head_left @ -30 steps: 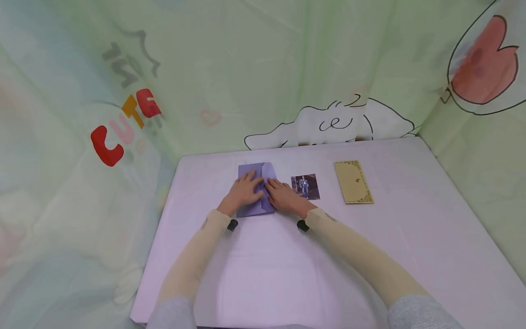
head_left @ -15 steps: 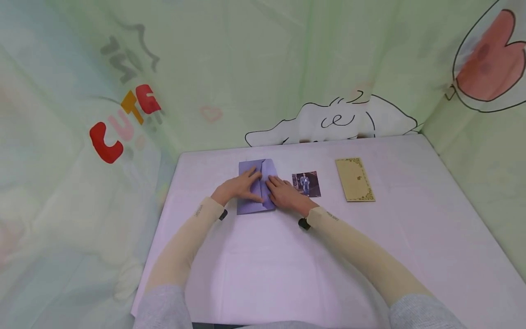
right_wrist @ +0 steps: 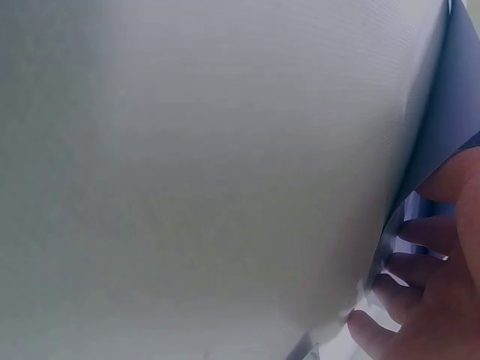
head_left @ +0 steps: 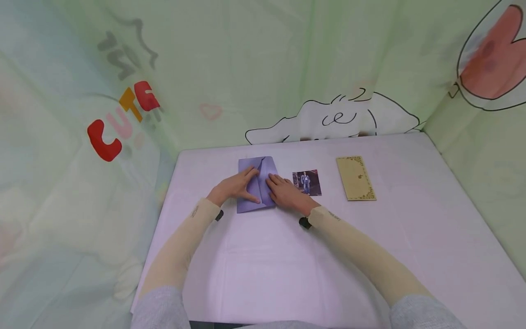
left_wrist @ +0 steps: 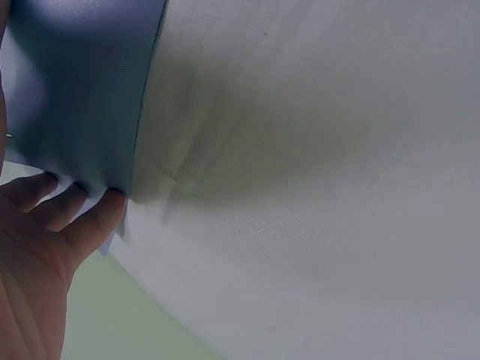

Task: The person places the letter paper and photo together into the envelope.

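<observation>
A purple envelope [head_left: 268,167] lies on the table, its flap on the right side. Over its left part my left hand [head_left: 235,186] is spread, thumb and fingers wide apart along the envelope's inner edge. In the left wrist view three fingertips of that hand [left_wrist: 45,240] meet the border of the envelope panel [left_wrist: 82,97]. My right hand [head_left: 289,195] rests on the flap with its fingers pointing left. The right wrist view has the right hand [right_wrist: 439,300] at the lower right, thumb against the raised-looking envelope edge [right_wrist: 442,112].
Just right of my right hand lies a small photo [head_left: 313,182] of a person, partly behind the wrist. Farther right is a tan card or envelope [head_left: 354,179] with an ornate border. A pale cloth covers the table [head_left: 267,265]; printed green curtains [head_left: 246,68] stand behind it.
My left hand has shifted left, its thumb and fingers spreading wider. The dark gap at the envelope's upper inner edge looks larger. My right hand has stayed on the flap.
</observation>
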Action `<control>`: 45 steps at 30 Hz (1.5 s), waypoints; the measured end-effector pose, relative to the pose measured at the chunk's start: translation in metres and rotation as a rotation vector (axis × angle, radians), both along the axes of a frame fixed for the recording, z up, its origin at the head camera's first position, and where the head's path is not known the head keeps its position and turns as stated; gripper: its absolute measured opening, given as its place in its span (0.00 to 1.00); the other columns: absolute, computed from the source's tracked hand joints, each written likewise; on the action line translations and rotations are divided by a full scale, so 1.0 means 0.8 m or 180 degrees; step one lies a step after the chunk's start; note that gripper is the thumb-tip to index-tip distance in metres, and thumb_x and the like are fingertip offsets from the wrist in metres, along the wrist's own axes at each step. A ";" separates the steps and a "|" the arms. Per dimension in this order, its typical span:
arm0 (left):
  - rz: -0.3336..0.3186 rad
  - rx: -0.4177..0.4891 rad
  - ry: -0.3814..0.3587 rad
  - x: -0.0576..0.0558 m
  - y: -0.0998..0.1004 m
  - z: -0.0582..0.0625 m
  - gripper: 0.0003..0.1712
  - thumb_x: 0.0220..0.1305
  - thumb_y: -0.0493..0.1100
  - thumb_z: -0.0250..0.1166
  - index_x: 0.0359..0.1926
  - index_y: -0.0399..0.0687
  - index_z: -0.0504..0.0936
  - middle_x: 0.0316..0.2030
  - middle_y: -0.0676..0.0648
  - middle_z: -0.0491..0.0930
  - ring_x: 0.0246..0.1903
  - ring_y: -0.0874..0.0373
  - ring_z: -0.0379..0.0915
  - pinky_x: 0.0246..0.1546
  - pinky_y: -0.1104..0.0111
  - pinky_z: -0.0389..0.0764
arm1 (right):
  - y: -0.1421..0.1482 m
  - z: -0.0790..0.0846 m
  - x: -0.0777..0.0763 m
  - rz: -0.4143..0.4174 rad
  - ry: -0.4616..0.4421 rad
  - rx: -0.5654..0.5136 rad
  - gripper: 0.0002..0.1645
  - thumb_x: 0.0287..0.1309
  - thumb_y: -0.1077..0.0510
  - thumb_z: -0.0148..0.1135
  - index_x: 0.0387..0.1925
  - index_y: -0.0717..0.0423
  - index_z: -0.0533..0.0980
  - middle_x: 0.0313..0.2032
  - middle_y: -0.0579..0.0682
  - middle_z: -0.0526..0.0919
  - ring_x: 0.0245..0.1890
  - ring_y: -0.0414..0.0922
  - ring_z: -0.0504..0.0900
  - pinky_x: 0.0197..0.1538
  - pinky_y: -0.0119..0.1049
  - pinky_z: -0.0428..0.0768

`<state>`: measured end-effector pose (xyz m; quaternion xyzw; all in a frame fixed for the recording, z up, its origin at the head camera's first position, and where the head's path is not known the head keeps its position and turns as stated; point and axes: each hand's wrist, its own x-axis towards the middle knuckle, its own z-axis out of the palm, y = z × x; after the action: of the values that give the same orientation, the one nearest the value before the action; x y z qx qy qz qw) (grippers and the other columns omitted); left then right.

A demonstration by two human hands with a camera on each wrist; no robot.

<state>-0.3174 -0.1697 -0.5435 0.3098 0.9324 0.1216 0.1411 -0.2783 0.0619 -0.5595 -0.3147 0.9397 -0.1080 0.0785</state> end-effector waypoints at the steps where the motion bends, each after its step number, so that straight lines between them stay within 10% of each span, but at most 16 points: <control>1: -0.0011 -0.0019 0.0021 0.000 0.000 0.000 0.60 0.46 0.74 0.73 0.71 0.53 0.57 0.77 0.33 0.51 0.74 0.40 0.57 0.72 0.54 0.65 | 0.000 0.000 -0.001 0.0003 0.0000 -0.0009 0.33 0.76 0.53 0.47 0.74 0.66 0.58 0.76 0.65 0.55 0.77 0.61 0.56 0.73 0.59 0.62; 45: -0.0003 -0.0135 0.0030 0.003 0.005 -0.003 0.61 0.45 0.74 0.73 0.73 0.54 0.57 0.77 0.31 0.47 0.76 0.39 0.51 0.73 0.53 0.63 | 0.109 0.009 -0.017 -0.0617 -0.0043 -0.0408 0.39 0.73 0.49 0.55 0.73 0.69 0.57 0.75 0.70 0.54 0.76 0.64 0.54 0.75 0.60 0.58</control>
<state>-0.3149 -0.1658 -0.5459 0.3077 0.9353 0.1004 0.1433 -0.2918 0.1494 -0.5522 -0.2260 0.9564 -0.1771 0.0538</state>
